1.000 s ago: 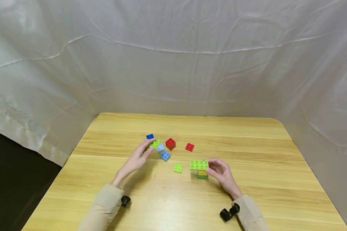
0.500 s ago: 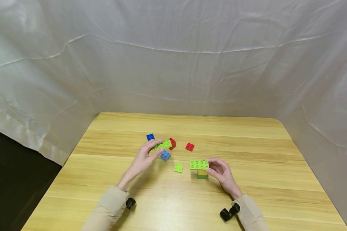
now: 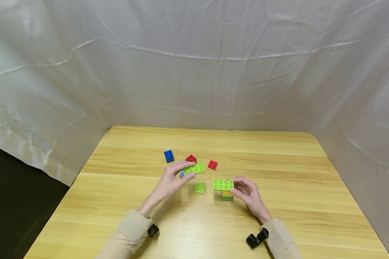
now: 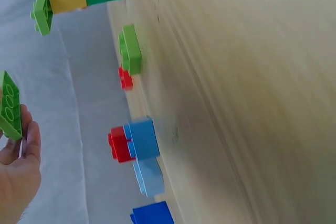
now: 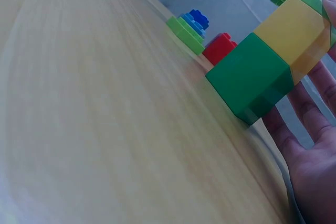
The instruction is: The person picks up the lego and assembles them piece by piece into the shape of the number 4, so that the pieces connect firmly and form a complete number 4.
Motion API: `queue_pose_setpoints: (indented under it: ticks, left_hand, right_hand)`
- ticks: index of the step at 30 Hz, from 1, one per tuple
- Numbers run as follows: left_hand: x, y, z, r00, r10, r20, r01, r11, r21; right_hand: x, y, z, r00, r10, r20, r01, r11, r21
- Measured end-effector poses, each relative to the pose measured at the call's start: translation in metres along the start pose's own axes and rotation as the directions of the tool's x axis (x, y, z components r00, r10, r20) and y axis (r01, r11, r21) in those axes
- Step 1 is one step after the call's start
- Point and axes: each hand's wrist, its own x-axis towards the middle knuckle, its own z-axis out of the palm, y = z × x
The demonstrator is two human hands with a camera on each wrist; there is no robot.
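My left hand [image 3: 168,181] pinches a light green eight-stud building plate [image 3: 196,168] between thumb and fingers, above the table; the left wrist view shows its hollow underside. On the right, my right hand [image 3: 251,196] holds a small stack by its right side. The stack has a dark green brick [image 5: 247,77] at the bottom, a yellow brick [image 5: 294,30] on it, and another light green eight-stud plate [image 3: 223,185] on top, jutting out to the left. A light green four-stud piece [image 3: 200,188] lies between the hands.
Under and behind the left hand sit a mid-blue brick [image 4: 143,139], a pale blue brick [image 4: 149,177] and a red brick [image 3: 191,158]. A dark blue brick [image 3: 169,156] stands farther left, a flat red piece [image 3: 213,164] farther right. Grey cloth [image 3: 194,82] hangs behind the wooden table [image 3: 311,198].
My left hand has lifted the light green plate from among the bricks and carried it right, towards the stack, uncovering the dark blue brick. The right hand and its stack stay in place.
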Motion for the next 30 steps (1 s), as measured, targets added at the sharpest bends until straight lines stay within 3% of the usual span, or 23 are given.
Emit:
queue_pose_setpoints:
  ticks: [5, 14, 30]
  left_hand:
    - [0.001, 0.002, 0.008, 0.999, -0.013, 0.031, 0.012, 1.0, 0.023]
    - [0.004, 0.01, 0.022, 0.992, -0.023, 0.124, 0.027, 0.999, -0.031]
    - [0.009, 0.01, 0.038, 0.977, 0.008, 0.214, -0.016, 0.999, 0.037]
  right_hand:
    - [0.0, 0.0, 0.0, 1.0, -0.006, -0.001, 0.006, 1.0, -0.005]
    - [0.0, 0.001, 0.001, 1.0, -0.017, -0.001, 0.017, 1.0, -0.002]
    - [0.0, 0.0, 0.0, 1.0, -0.006, -0.001, 0.006, 1.0, -0.008]
